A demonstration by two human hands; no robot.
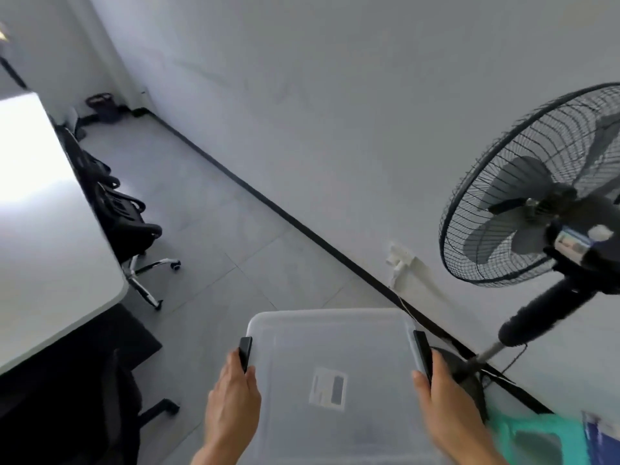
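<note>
Storage box [330, 350]: translucent plastic, rectangular with rounded corners, closed by a clear lid that faces up. A black left latch [245, 352] and a black right latch [422, 354] are fitted at its sides. A white-and-grey label [328, 389] is stuck on the lid, right of centre. The box is found near, middle of the scene, gripped at the latches by the left hand [231, 401] and right hand [446, 401]. Contents cannot be made out.

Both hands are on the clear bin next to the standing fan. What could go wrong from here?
1. The left hand and right hand grip the clear bin at its black latches; a latch might pop open and the grip slip.
2. The fan base and its cord lie close on the right, so the bin or a foot could catch them and tip the fan.
</note>
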